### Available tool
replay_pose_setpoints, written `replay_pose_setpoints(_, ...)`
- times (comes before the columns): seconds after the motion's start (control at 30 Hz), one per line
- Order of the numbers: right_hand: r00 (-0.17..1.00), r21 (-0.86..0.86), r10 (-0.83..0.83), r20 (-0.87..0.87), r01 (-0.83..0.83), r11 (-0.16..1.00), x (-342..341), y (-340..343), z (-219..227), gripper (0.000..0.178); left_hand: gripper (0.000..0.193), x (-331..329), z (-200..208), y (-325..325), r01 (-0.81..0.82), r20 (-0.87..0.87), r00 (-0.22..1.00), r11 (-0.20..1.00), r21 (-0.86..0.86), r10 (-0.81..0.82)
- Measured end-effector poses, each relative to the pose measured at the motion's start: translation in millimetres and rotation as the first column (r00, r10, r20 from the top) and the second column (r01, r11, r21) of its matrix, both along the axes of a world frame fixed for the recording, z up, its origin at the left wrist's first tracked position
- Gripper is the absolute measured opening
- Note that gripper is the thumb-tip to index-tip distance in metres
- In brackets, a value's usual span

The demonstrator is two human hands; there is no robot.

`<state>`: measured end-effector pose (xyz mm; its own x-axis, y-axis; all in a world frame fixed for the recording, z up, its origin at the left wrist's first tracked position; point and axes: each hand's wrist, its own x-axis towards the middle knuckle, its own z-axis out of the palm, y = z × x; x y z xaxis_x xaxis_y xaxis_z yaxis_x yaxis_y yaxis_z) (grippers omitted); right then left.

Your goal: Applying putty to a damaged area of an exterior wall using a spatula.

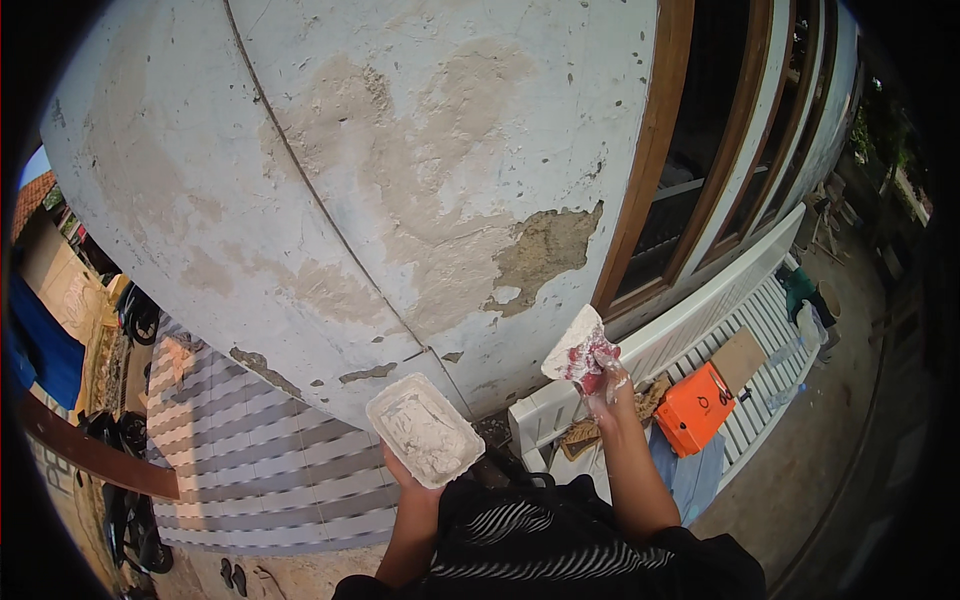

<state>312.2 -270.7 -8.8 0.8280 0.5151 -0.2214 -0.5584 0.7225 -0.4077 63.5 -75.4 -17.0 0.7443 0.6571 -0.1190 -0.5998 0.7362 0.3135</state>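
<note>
My left hand (400, 470) holds up a white rectangular tub (468, 462) from below, its fingers mostly hidden under it. Pale, wet-looking filler (428, 432) fills the tub. To the right, my right hand (600, 378), smeared with white, is closed on a putty knife (572, 345) whose wide blade is coated in the same paste. The blade is apart from the wall. Ahead stands a pale blue wall (480, 190) with broad beige patches of filler (400, 170) and a rough, bare brown-grey spot (550, 250) above the knife.
A white slatted bench (740, 330) runs along the wall on the right, carrying an orange box (693, 408), a cardboard piece (738, 362) and cloths. Brown-framed windows (640, 150) are above it. A cable (300, 180) runs down the wall. Striped tiles (270, 450) cover the left floor; sandals (233, 577) lie nearby.
</note>
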Motion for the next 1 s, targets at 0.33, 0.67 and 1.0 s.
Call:
replay_pose_setpoints(0.33,0.974,-0.090,0.214,-0.079,-0.221,0.971,-16,-1,-4,0.040,0.064,20,21,-36,-0.016,0.028,0.999,1.000,-0.018,0.016)
replay_pose_setpoints(0.67,0.990,-0.111,0.134,0.034,-0.129,0.985,-24,-11,15,0.034,0.064,46,43,-36,0.086,0.092,0.992,0.994,0.063,-0.092)
replay_pose_setpoints(1.0,0.989,-0.133,0.139,0.046,-0.131,0.982,-32,19,31,0.033,0.063,35,50,-12,0.064,0.085,0.994,0.990,0.123,-0.075)
